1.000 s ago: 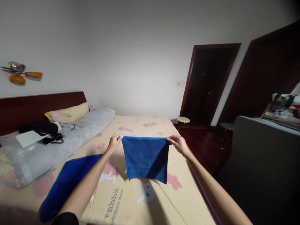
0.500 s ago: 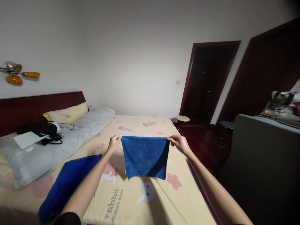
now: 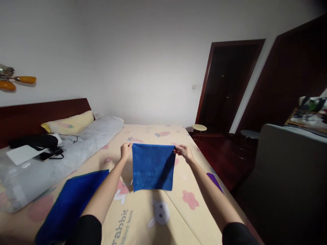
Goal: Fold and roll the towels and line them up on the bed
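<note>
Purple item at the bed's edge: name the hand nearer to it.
Right. The right hand is beyond the purple item and to its left, at one upper corner of the held blue cloth; the left hand is farther left, at the other.

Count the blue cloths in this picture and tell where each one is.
2. One blue cloth hangs between the left hand and right hand; the other blue cloth lies on the bed, left of the left forearm, which may hide part of it.
</note>
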### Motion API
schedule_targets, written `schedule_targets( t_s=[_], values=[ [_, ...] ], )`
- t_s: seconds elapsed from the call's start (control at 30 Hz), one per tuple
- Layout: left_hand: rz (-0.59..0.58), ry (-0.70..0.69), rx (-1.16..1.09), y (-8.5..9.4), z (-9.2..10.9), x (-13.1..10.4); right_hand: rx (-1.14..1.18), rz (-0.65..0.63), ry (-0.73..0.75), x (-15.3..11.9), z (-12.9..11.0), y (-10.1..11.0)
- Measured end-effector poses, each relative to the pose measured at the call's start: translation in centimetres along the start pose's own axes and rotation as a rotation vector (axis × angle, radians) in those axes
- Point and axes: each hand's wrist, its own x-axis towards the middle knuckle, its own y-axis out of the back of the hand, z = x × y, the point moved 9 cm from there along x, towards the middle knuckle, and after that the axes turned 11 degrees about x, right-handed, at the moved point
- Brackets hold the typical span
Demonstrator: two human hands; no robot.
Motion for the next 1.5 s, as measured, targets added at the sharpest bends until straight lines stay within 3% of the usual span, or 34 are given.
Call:
schedule_targets(
  t_s=[0.2,0.27,0.33,0.43,0.6,0.7,0.77,0.83,1.0,1.27,1.4,1.5],
  values=[
    [0.039,-0.066,-0.065,0.0,1.1,2.5,0.062,0.102,0.134,2.2,-0.7,0.6],
    [0.056,-0.114,-0.093,0.5,1.5,1.5,0.070,0.103,0.175,1.1,-0.8,1.4],
    [0.053,-0.158,-0.113,0.8,1.2,-1.0,0.061,0.085,0.181,-1.2,0.0,2.5],
    [0.005,-0.193,-0.122,0.3,-0.7,-7.6,0.025,0.031,0.119,-6.7,3.8,3.9],
    [-0.130,-0.217,-0.075,-2.1,-5.7,-22.6,-0.021,-0.037,-0.088,-17.8,14.8,4.2],
    [-0.160,-0.246,-0.009,-3.3,-8.7,-30.7,-0.041,-0.038,-0.188,-22.9,20.6,4.0],
    [-0.115,-0.313,0.102,-3.6,-10.2,-34.6,-0.051,-0.037,-0.231,-25.2,23.2,4.0],
    [-0.088,-0.359,0.196,-4.0,-11.4,-37.0,-0.066,-0.050,-0.261,-26.6,24.9,4.2],
    [-0.147,-0.475,0.364,-4.7,-12.5,-39.5,-0.154,-0.104,-0.286,-28.2,26.9,5.2],
    [-0.274,-0.608,0.469,-3.9,-12.7,-41.7,-0.528,-0.258,-0.170,-30.0,26.8,5.4],
    [-0.255,-0.582,0.485,-4.1,-12.7,-41.2,-0.583,-0.223,-0.102,-29.4,25.8,5.1],
    [-0.243,-0.578,0.486,-5.6,-10.5,-39.9,-0.672,-0.181,0.018,-28.4,25.3,3.4]
  ],
)
